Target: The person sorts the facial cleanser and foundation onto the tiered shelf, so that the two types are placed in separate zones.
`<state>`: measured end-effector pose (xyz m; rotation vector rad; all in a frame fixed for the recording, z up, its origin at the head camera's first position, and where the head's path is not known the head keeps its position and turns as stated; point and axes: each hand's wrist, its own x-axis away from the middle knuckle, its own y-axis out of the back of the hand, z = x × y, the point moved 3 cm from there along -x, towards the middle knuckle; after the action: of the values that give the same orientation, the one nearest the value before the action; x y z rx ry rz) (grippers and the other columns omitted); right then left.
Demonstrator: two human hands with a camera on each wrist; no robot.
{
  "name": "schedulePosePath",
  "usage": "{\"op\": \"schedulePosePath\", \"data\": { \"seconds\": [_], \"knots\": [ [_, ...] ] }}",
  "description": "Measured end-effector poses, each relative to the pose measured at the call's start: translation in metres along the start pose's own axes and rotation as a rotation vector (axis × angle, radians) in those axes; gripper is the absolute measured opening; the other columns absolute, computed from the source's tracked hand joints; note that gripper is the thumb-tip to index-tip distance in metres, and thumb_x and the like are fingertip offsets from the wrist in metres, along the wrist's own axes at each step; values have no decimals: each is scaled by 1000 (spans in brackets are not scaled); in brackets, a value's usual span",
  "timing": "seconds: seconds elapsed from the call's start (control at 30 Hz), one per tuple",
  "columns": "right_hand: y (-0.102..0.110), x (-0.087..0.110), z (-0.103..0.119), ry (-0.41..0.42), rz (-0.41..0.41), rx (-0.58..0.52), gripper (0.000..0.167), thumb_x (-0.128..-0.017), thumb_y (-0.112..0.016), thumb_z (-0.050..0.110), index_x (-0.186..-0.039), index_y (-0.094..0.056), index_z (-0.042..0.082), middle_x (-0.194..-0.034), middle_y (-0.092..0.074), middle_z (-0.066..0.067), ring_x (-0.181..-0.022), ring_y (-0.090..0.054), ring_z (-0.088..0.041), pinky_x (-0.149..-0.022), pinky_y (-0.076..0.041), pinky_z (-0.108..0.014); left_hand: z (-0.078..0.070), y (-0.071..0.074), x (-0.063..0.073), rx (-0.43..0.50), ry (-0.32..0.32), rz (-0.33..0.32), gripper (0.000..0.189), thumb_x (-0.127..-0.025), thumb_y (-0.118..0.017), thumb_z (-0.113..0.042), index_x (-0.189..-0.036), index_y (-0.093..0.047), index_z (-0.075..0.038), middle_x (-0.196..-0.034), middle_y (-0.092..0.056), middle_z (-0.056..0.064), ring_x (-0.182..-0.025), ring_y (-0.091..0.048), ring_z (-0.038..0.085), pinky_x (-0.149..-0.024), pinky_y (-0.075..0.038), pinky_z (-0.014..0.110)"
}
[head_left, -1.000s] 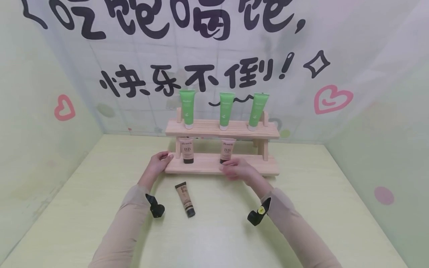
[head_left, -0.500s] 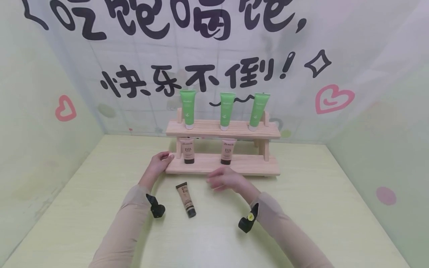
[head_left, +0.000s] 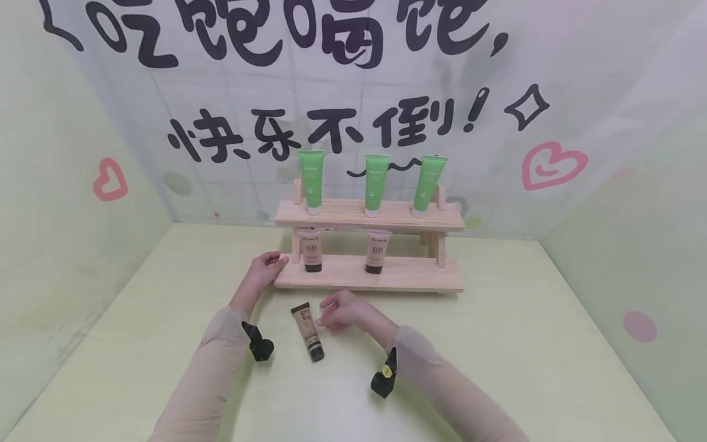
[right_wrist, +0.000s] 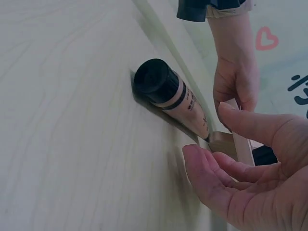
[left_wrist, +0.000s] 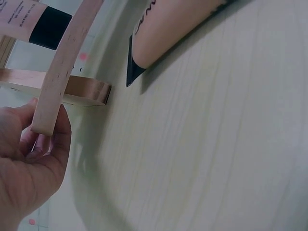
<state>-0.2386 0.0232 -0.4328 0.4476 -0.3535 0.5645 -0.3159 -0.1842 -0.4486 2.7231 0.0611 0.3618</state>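
My left hand (head_left: 258,275) grips the left end of the lower board (head_left: 342,281) of a two-tier wooden display rack; in the left wrist view thumb and fingers wrap the board's end (left_wrist: 48,113). A tan cosmetic tube (head_left: 307,331) with a black cap lies on the table in front of the rack, cap toward me. Right beside it is my right hand (head_left: 347,310), holding nothing. In the right wrist view the thumb and fingers of that hand (right_wrist: 250,178) are spread apart close to the tube (right_wrist: 185,108).
Two pink BB cream tubes (head_left: 313,252) stand on their black caps on the lower board. Three green tubes (head_left: 375,184) stand on white caps on the upper board (head_left: 342,212). Behind the rack rises a printed backdrop (head_left: 232,178); side panels flank the pale table (head_left: 497,344).
My right hand has moved from the right-hand BB cream tube on the lower board, left and toward me, to the lying tan tube. My left hand stays at the rack's end.
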Motion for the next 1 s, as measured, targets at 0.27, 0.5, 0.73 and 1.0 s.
{"op": "schedulePosePath", "data": {
  "seconds": [0.27,0.5,0.73,1.0],
  "knots": [
    [-17,-3,3,-38,-49,105,47,-73,-76,14,-111,-57,-4,-91,-64,-13,-69,-63,-19,-62,-56,-28,-2,0,2,3,-2,2,48,-95,-47,-25,-135,-39,0,-136,-43,24,-125,-43,35,-103,-39,40],
    [-25,-2,10,-61,-101,188,43,-72,-77,18,-107,-59,0,-83,-61,-7,-64,-61,-19,-60,-54,-28,-3,2,1,-13,16,-12,50,-95,-48,-29,-135,-39,-2,-135,-45,21,-126,-43,33,-104,-38,41],
    [-38,-4,11,-78,-95,177,19,-73,-74,12,-84,-64,0,-71,-67,-9,-54,-60,-16,-53,-54,-26,-2,2,1,-17,9,-10,48,-95,-48,-27,-135,-40,-1,-135,-45,23,-124,-45,34,-103,-40,40],
    [-40,-7,7,-97,-82,104,17,-73,-73,7,-84,-62,-1,-71,-68,-13,-56,-63,-18,-52,-55,-26,-3,0,2,-13,3,-3,49,-95,-48,-28,-135,-39,-1,-137,-43,23,-125,-44,34,-103,-39,40]
  ]
}}
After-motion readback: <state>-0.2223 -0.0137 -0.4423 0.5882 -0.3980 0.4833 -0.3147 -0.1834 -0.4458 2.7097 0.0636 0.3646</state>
